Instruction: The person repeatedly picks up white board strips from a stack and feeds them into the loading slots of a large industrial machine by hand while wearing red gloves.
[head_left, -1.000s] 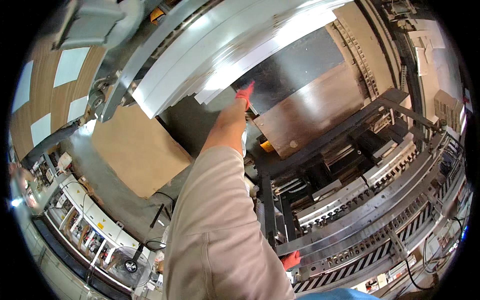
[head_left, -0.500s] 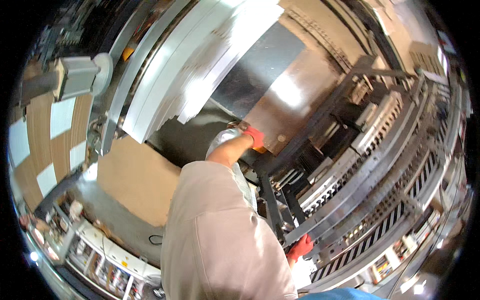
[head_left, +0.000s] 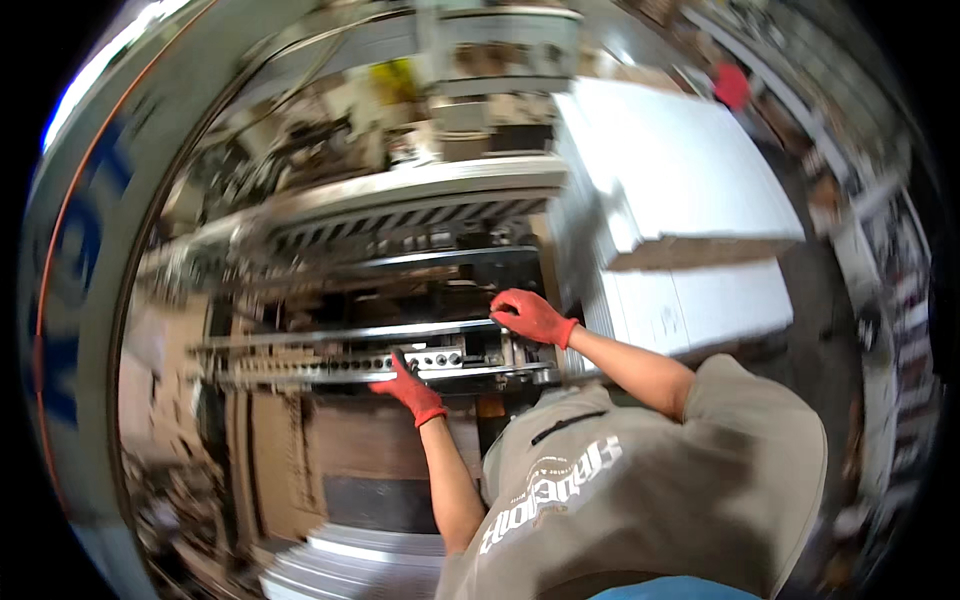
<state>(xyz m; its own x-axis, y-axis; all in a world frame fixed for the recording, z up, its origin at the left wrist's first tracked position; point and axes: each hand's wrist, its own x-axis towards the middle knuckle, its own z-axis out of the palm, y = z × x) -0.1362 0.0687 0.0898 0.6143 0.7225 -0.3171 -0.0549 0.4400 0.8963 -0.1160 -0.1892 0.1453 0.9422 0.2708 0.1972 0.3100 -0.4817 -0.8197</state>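
Observation:
Both of my hands wear red gloves. My left hand (head_left: pixel 408 390) is at a metal bar with a row of round holes (head_left: pixel 432 361), thumb and fingers spread apart; whether it presses on the bar I cannot tell. Farther right, my right hand (head_left: pixel 532 316) is over the right end of a long shiny rail (head_left: pixel 400 331). Its fingers are curled toward the thumb, and anything in them is too small to make out. Both the bar and the rail belong to a machine frame running left to right.
White sheets are stacked high (head_left: pixel 690 150) at the right. Nearer lies another pile of pale sheets (head_left: pixel 350 565), beside a brown board surface (head_left: pixel 365 440). A black-and-white striped beam (head_left: pixel 420 216) crosses behind the rails. At far left rises a grey machine panel (head_left: pixel 75 240).
My view has swung round, blurring the scene. My left hand has left the brown board surface and is now at the holed bar. My right hand is still near the rails' end.

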